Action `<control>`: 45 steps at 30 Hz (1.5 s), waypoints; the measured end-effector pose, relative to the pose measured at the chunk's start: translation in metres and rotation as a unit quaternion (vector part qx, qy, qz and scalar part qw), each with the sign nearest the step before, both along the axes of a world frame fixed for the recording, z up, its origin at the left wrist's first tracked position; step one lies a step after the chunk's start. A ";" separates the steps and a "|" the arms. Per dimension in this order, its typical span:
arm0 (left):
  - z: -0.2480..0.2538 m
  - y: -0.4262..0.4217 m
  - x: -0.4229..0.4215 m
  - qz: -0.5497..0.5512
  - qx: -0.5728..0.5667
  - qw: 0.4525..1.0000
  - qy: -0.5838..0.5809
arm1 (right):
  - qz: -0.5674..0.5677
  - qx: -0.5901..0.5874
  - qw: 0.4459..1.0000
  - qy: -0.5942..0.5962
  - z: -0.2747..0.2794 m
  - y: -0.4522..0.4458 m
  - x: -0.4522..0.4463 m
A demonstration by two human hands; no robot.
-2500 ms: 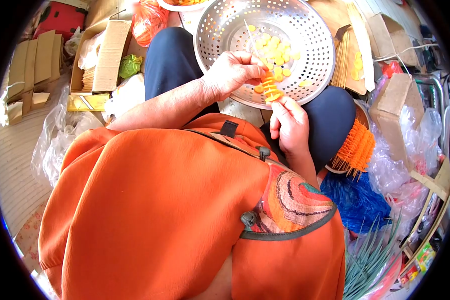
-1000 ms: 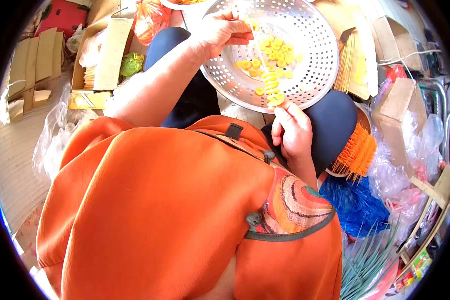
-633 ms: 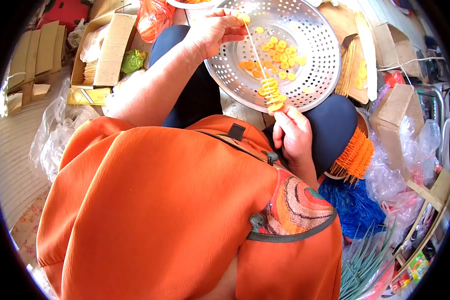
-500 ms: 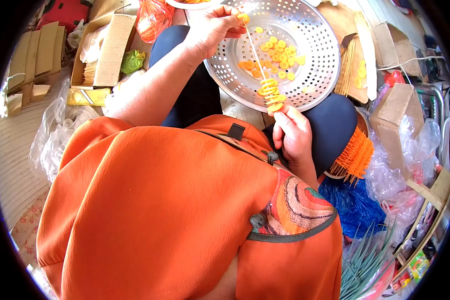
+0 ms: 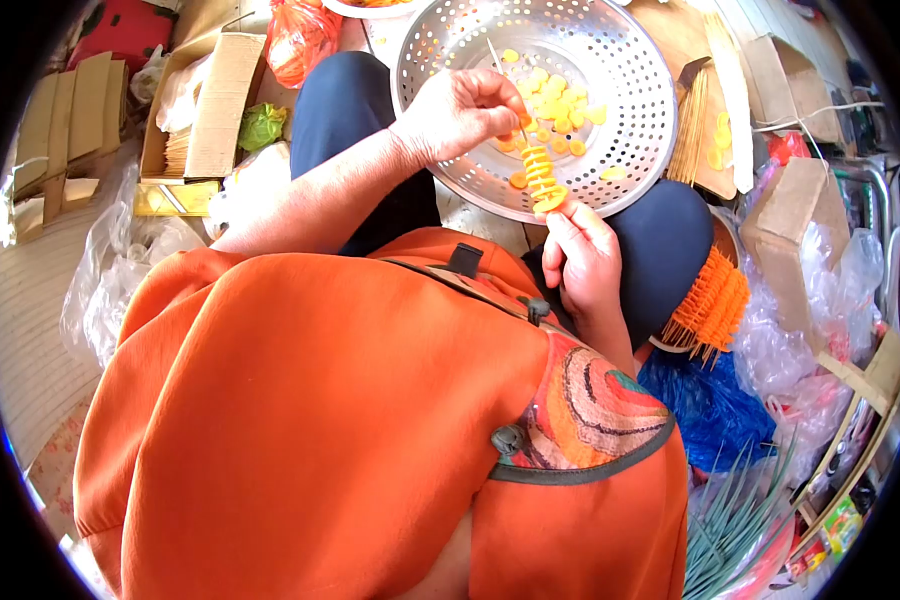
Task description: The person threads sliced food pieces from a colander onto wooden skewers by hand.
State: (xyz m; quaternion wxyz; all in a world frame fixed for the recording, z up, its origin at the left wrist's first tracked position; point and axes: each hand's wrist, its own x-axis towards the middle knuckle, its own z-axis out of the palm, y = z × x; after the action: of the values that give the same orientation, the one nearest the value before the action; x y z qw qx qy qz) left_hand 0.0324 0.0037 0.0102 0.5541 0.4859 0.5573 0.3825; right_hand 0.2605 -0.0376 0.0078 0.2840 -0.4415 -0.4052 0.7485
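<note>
A thin wooden skewer (image 5: 495, 57) points up and away over the near part of a metal colander (image 5: 642, 80). Several round orange carrot slices (image 5: 541, 178) are threaded on its lower part with small gaps between them. My right hand (image 5: 584, 255) pinches the skewer's lower end, just below the last slice; the end itself is hidden by the fingers. Higher up, my left hand (image 5: 465, 115) is closed around the skewer, with a carrot slice (image 5: 523, 122) at its fingertips. More loose slices (image 5: 560, 103) lie at the bottom of the colander.
Right of the colander, bare skewers (image 5: 689, 130) and a few slices lie on a wooden board (image 5: 670, 35). Loaded skewers (image 5: 710, 300) stand in a container beside my right knee. A blue plastic bag (image 5: 705, 410), green stalks (image 5: 735, 520) and a cardboard box (image 5: 225, 100) surround me.
My left hand has moved down the skewer from its upper tip toward the threaded slices, bringing a slice along. The tip now shows above the hand. My right hand has stayed nearly still.
</note>
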 end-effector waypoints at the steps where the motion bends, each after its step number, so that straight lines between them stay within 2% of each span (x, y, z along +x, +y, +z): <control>1: 0.002 -0.003 0.005 0.004 -0.012 1.000 -0.018 | -0.001 -0.001 1.000 -0.002 0.000 0.000 0.000; 15: 0.005 -0.004 0.022 -0.024 -0.002 0.998 0.057 | -0.028 -0.007 0.999 0.015 0.003 0.001 -0.002; 19: 0.005 0.005 0.020 0.004 0.010 1.000 -0.010 | -0.058 -0.006 0.998 0.030 0.000 0.001 0.000; 21: 0.008 0.017 0.019 0.026 0.039 0.998 0.047 | -0.138 0.001 0.986 0.090 -0.001 0.001 0.000; 23: 0.001 0.030 0.021 0.041 0.050 0.994 0.093 | -0.151 0.012 0.984 0.096 -0.002 0.001 0.000; 25: -0.006 0.041 0.027 -0.008 0.057 0.972 0.226 | -0.171 0.028 0.978 0.120 -0.002 0.001 0.000; 26: -0.017 0.045 0.031 -0.037 0.113 0.949 0.291 | -0.171 0.029 0.978 0.120 -0.003 0.001 0.001; 29: -0.046 0.056 0.045 -0.140 0.049 0.930 0.337 | -0.173 0.041 0.976 0.122 -0.003 -0.001 0.003; 30: -0.056 0.056 0.048 -0.168 0.093 0.897 0.398 | -0.171 0.038 0.977 0.121 -0.003 -0.001 0.003; 31: -0.060 0.057 0.053 -0.169 0.093 0.898 0.396 | -0.169 0.034 0.978 0.119 -0.002 -0.002 0.003; 33: -0.066 0.059 0.063 -0.218 0.078 0.842 0.487 | -0.166 0.038 0.978 0.117 -0.002 -0.003 0.004; 35: -0.058 0.060 0.068 -0.220 0.081 0.835 0.498 | -0.159 0.032 0.980 0.114 0.000 -0.004 0.005; 37: -0.048 0.063 0.070 -0.274 0.074 0.795 0.536 | -0.159 0.026 0.981 0.112 0.000 -0.004 0.005; 45: -0.042 0.060 0.068 -0.293 0.078 0.792 0.531 | -0.149 0.025 0.983 0.107 0.000 -0.003 0.004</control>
State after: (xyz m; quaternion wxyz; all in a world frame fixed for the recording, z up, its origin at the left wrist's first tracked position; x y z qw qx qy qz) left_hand 0.1004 0.0634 -0.0316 0.2173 0.7940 0.5629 -0.0740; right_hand 0.2642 -0.0404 0.0077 0.4451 -0.4071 -0.3205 0.7304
